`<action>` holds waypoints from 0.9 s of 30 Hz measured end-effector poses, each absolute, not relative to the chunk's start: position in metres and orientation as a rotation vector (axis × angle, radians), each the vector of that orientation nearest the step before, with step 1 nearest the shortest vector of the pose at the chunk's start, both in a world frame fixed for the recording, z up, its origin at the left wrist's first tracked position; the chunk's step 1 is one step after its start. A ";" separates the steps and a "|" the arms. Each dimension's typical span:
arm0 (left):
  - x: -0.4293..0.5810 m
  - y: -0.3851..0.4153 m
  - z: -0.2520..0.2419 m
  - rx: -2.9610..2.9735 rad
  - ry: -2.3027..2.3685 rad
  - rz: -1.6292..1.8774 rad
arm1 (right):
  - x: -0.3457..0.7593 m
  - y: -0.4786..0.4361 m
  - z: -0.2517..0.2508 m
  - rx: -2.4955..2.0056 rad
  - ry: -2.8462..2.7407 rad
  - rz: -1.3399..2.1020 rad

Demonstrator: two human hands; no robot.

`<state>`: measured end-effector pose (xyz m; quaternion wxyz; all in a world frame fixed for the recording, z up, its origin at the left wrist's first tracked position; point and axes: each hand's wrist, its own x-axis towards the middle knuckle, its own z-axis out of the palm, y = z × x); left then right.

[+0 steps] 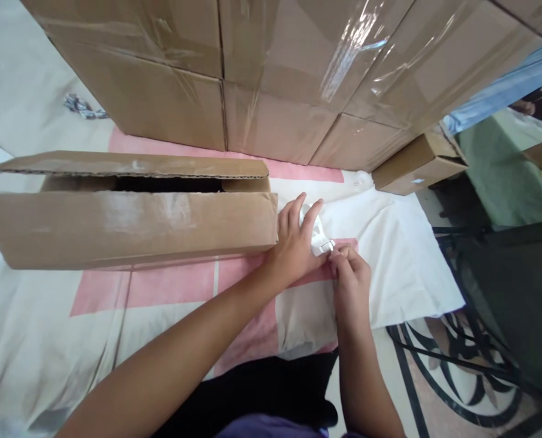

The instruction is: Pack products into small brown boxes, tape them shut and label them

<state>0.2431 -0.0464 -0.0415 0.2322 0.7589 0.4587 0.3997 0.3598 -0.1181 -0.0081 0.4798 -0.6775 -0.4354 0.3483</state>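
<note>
Fingers of the left hand (295, 248): spread apart and point forward, away from the body; stand open beside and around a white piece (319, 238), with thumb toward the near end.

Fingers of the right hand (351, 280): bunch together at the near right end of the white piece, pinching it there; come right up against the left thumb.

White piece: sits between both hands, to the right of an open box (134, 228); shows only in part behind the left hand; cannot tell whether resting on the cloth (407, 261) or held just above.

Forearms (198, 331): bare; slant in from lower left and rise from the bottom edge at right.

Open box: long, brown, cardboard; lies just left of the left hand; gapes along the top, dark inside, far flap lifted; bears whitish smudges on the near side.

Stack of cartons (275, 115): rises behind the open box and the hands; shines under clear wrapping or tape.

Small carton (410, 163): stands at the right end of the stack, near the cloth's far edge.

Cloth: white with pink patches; spreads wrinkled beneath boxes and hands.

Grey bundle (83, 106): lies twisted on the cloth at far left, near the stack.

Dark chair (517, 286): stands at right, beyond the cloth's edge.

Floor (475, 365): carries a curved dark pattern, lower right.

Clothing (261, 389): black, with purple at the bottom edge; shows below the cloth, between the forearms.
</note>
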 end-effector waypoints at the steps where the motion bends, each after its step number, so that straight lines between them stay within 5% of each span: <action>1: 0.243 -0.047 -0.041 2.070 1.248 1.087 | 0.357 -0.118 -0.009 -1.650 -1.046 0.836; 27: 0.240 -0.047 -0.042 2.025 1.223 1.018 | 0.365 -0.111 -0.015 -1.453 -0.827 1.057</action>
